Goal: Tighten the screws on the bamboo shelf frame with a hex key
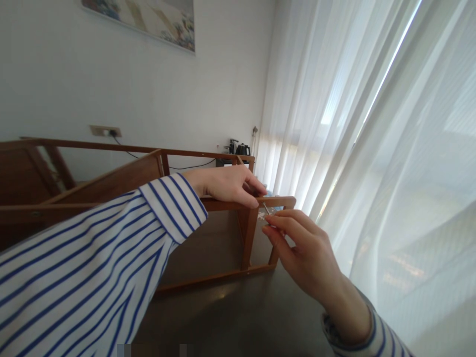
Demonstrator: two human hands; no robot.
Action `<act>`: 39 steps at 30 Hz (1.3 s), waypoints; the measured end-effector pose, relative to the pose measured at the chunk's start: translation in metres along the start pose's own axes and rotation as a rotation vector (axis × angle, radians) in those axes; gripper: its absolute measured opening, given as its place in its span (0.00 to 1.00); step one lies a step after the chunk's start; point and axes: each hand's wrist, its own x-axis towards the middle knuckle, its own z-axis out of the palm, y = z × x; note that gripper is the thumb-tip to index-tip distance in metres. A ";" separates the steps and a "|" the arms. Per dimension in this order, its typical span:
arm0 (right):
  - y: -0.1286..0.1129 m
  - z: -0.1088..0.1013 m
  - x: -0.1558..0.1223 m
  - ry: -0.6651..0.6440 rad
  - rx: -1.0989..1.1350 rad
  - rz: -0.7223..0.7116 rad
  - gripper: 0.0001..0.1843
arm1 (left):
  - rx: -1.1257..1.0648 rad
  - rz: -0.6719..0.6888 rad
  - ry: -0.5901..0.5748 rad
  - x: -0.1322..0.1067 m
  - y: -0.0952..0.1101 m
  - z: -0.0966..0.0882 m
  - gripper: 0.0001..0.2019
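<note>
A brown wooden shelf frame [250,238] lies on its side before me. My left hand [230,184] is closed over its upper rail near the right end, thumb on the near face and fingers over the top. Between the thumb and fingertips of my right hand [299,243] is a thin metal rod [266,208], possibly a hex key or a long bolt. The rod slants up, its far tip at the rail just right of my left thumb. The pinching fingertips hide its near end.
The frame's shelf panels [111,178] stretch to the left. Sheer white curtains [372,148] hang close on the right. By the wall stands a black kettle [243,149], and a cord runs from a wall socket [105,131]. A dark grey surface [223,317] lies below.
</note>
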 end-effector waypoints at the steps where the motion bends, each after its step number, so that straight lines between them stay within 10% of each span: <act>1: -0.001 0.001 0.000 0.014 0.002 0.009 0.08 | 0.001 0.002 -0.001 0.000 0.000 0.000 0.21; 22: -0.009 0.016 -0.002 0.137 0.845 0.641 0.06 | 0.006 -0.012 0.005 0.000 0.000 0.000 0.21; 26: -0.003 0.011 -0.005 0.071 0.580 0.485 0.07 | 0.009 -0.002 -0.001 -0.001 0.001 0.000 0.21; 33: 0.008 -0.011 -0.007 0.040 -0.372 -0.188 0.10 | 0.014 -0.012 0.004 0.000 0.000 0.000 0.21; 39: 0.008 -0.012 -0.010 -0.046 -0.489 -0.283 0.17 | 0.003 -0.004 0.009 0.000 -0.001 0.001 0.21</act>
